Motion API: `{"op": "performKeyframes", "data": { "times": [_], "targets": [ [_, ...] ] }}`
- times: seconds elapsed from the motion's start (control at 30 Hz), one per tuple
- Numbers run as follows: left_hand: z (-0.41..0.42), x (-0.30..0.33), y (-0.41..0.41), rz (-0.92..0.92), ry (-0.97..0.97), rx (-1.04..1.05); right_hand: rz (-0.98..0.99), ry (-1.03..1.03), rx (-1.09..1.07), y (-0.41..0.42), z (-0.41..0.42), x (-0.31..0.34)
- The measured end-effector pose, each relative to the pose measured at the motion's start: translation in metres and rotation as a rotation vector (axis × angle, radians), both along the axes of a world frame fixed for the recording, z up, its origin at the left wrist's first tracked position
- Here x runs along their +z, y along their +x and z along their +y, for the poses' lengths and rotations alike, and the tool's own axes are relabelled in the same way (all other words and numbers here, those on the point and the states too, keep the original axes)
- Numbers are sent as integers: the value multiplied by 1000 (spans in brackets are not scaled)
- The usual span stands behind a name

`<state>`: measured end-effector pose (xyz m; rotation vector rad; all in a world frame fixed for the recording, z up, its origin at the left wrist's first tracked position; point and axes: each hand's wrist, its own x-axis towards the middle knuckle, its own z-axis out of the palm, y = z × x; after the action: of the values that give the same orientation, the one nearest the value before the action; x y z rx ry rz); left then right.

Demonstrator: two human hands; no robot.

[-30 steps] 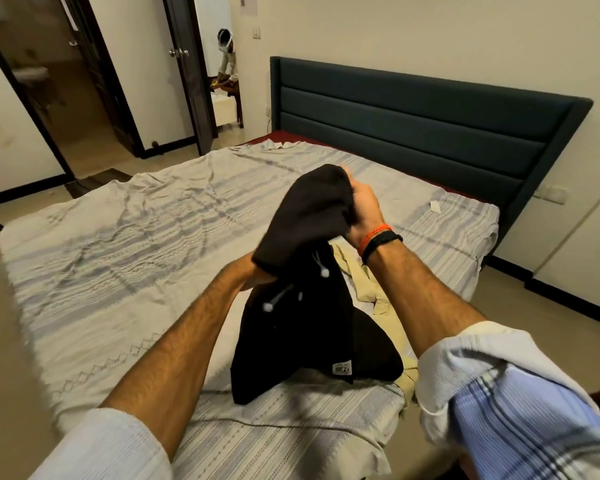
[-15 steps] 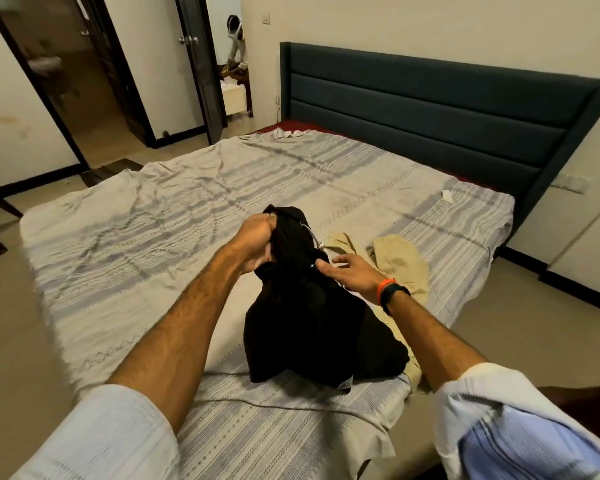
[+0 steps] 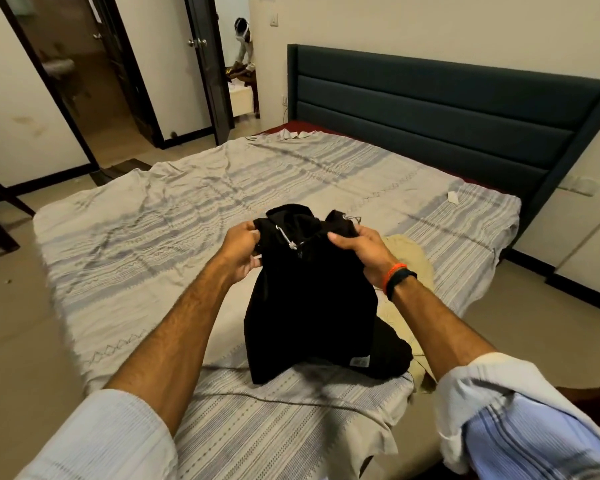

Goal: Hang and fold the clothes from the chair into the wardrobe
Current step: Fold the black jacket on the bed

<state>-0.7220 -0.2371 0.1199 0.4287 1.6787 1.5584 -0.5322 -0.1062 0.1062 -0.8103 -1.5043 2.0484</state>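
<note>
A pair of black shorts (image 3: 312, 306) with white drawstrings is held up over the near corner of the bed (image 3: 187, 209). My left hand (image 3: 239, 251) grips the left end of the waistband. My right hand (image 3: 359, 249) grips the right end, with an orange and a black band on its wrist. The lower legs of the shorts rest crumpled on the sheet. A beige garment (image 3: 411, 258) lies on the bed under and to the right of the shorts, partly hidden. A blue checked cloth (image 3: 520, 441) hangs over my right forearm. No chair or wardrobe is clearly in view.
The striped sheet covers the bed, with a dark headboard (image 3: 447, 109) at the far side. A small white scrap (image 3: 452, 196) lies near it. Open doorways (image 3: 94, 81) stand at the back left, a person (image 3: 243, 43) beyond one. A dark furniture leg (image 3: 0, 209) is at far left.
The bunched shorts came down from chest height toward the bed. Both hands shifted to opposite ends of the waistband and spread it out. The view tilted slightly.
</note>
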Motion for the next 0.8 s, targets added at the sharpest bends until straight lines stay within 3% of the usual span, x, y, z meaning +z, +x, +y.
{"op": "performKeyframes", "data": {
  "times": [0.07, 0.2, 0.3, 0.37, 0.43, 0.53, 0.6, 0.73, 0.8],
  "targets": [
    [-4, -5, 0, -51, 52, -50, 85, 24, 23, 0, -1, 26],
    [-8, -4, 19, 201, 71, -298, 205, 106, 58, 0, -1, 79],
    [-7, 7, 32, 234, 76, -513, 245, 199, 1, -1, 9, 104],
    [5, 10, 29, 419, 1, -421, 224, 285, -61, 1, 16, 112],
    [19, 14, 22, 623, -122, -163, 136, 388, -129, 5, 26, 109],
    [26, 27, 16, 712, -202, 26, -37, 508, -198, 11, 38, 93],
    [30, 35, 11, 672, -147, 34, -149, 610, -165, 16, 42, 86],
    [27, 40, 8, 224, 44, 45, -526, 819, 150, 30, 42, 77],
    [17, 38, 4, 148, 38, -59, -702, 873, 176, 32, 45, 63]
  ]
}}
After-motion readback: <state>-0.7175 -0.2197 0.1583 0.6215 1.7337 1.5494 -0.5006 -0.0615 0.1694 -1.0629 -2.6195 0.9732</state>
